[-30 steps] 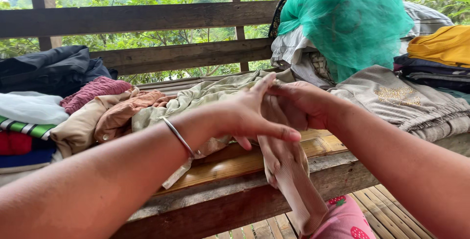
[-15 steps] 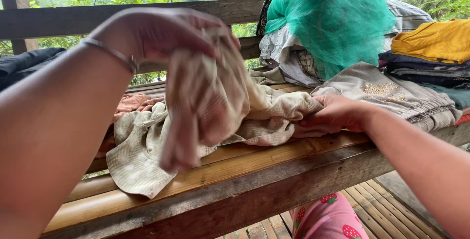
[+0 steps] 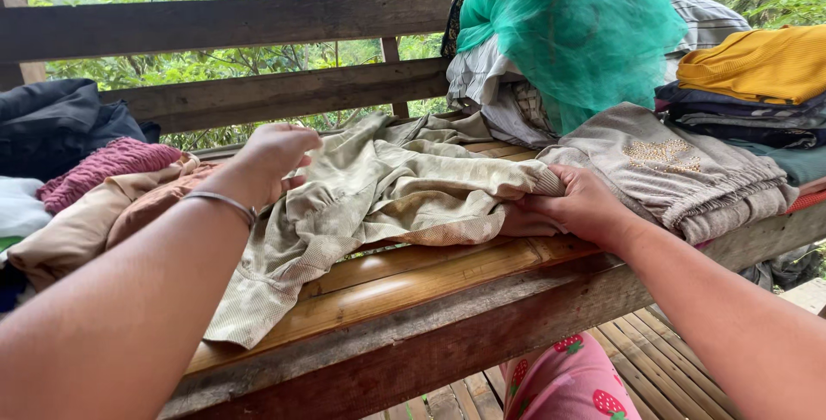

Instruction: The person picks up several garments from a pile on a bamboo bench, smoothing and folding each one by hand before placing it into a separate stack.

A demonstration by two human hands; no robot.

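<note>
**Pale garment half off the bench edge**

The pale olive garment (image 3: 379,192) lies spread on the bamboo bench (image 3: 447,278), held at two ends; the right hand (image 3: 578,206) is pinched shut on its folded, cuffed end, while the left hand (image 3: 274,155) is curled onto the far edge, though whether those fingers truly clamp cloth I cannot tell. Below the left grip a sleeve hangs over the bench front; its weight could drag the garment down should either hold slacken. Just beyond the right grip lies a grey knit (image 3: 680,170) under a green net bundle (image 3: 572,28); a tug might snag it. The right fingertips are hidden under cloth; piles at both sides are cut off.
</note>
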